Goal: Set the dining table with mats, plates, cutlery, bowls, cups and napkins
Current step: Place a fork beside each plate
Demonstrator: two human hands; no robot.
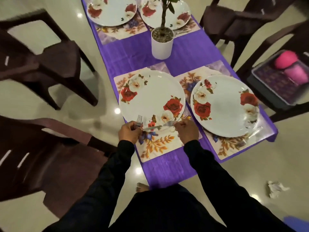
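Both hands [129, 132] [188, 131] holding forks [159, 126] over near rose plate [150, 96], purple table [167, 171]

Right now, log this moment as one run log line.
step: cutlery | left hand: holds fork | right hand: holds second fork over near-left plate | bowls, cups, napkins: not set

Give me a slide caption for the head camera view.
Both hands, left hand and right hand, hold forks over the near rose-patterned plate.
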